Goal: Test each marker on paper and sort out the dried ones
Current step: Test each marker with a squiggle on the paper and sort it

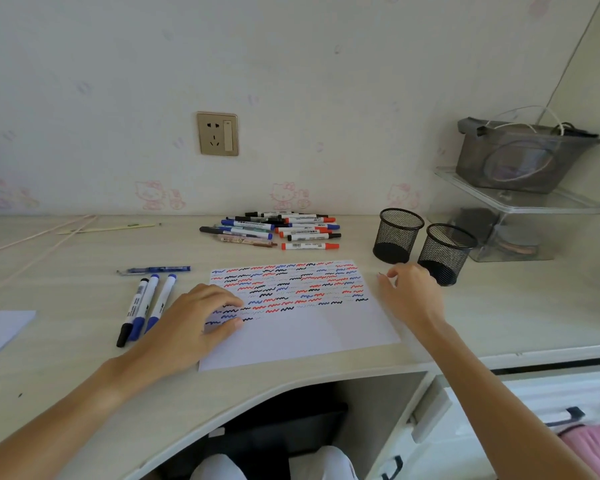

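Observation:
A white sheet of paper [309,337] covered in red, blue and black squiggles lies at the desk's front. My left hand [201,317] rests flat on its left edge, holding nothing. My right hand [409,289] hovers just right of the paper, fingers apart and empty, close to the nearer pen cup. A pile of capped markers [278,230] in red, blue and black lies behind the paper. Three markers [146,306], one black and two blue, lie side by side left of the paper. A blue pen [153,270] lies just above them.
Two black mesh pen cups [397,235] [445,252] stand right of the paper. A clear shelf [520,202] with a grey box sits at the back right. Another white sheet [0,330] lies at the left edge. Cords [32,244] trail across the back left. A drawer is under the desk on the right.

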